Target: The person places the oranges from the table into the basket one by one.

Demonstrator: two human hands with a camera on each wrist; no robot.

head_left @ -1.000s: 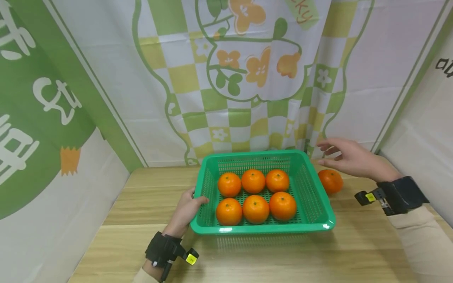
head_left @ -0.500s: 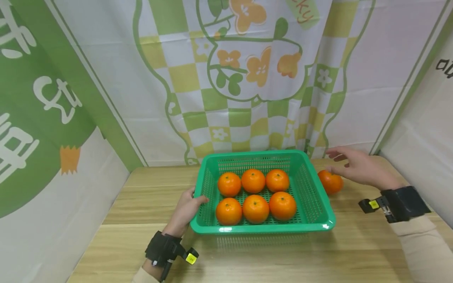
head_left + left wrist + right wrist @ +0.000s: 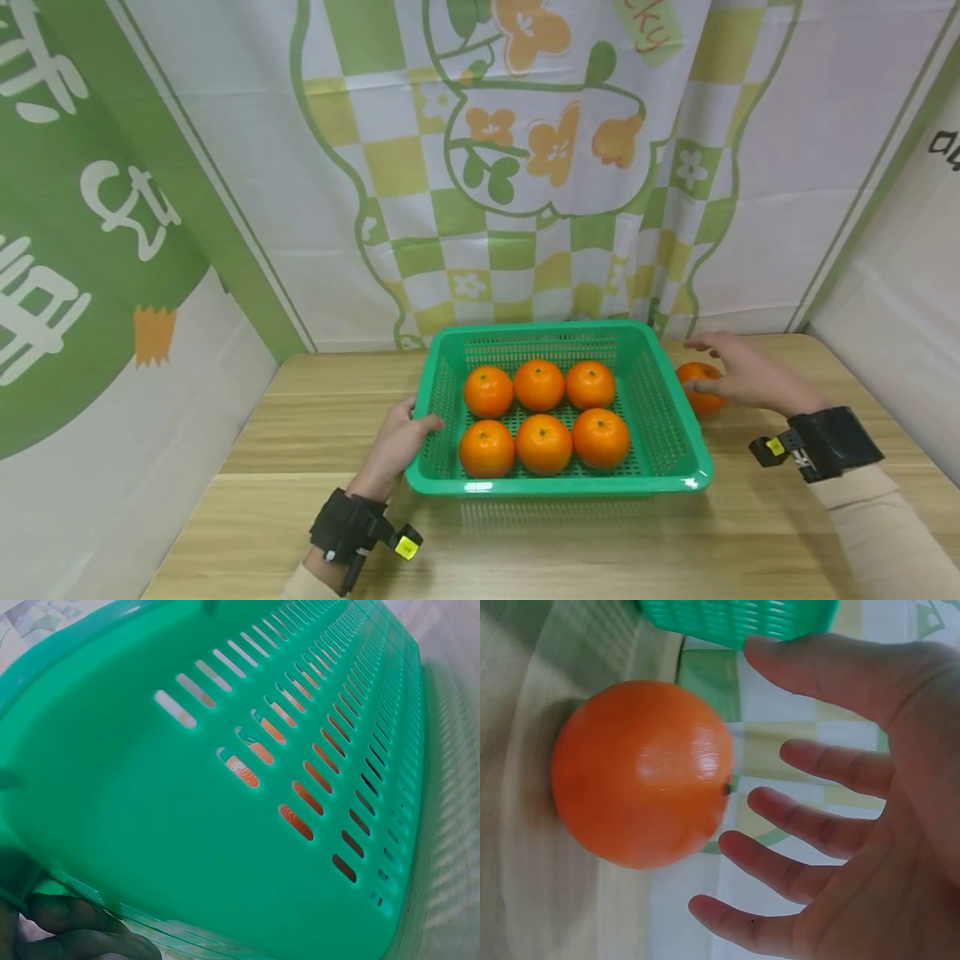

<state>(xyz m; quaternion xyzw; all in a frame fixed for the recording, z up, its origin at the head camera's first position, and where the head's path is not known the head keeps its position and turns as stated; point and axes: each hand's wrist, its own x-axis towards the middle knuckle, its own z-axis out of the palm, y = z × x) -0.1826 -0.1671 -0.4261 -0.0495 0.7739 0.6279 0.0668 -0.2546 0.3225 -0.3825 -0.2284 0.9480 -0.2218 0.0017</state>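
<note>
Both hands bare. Left hand (image 3: 395,446) w/ black wrist strap (image 3: 341,527), small black module w/ yellow tag (image 3: 406,547) at its 4 o'clock. Right hand (image 3: 738,377) w/ wider black band (image 3: 836,430), yellow-tagged module (image 3: 774,447) at its 9 o'clock. Beige long sleeves (image 3: 885,533) on both arms.
</note>
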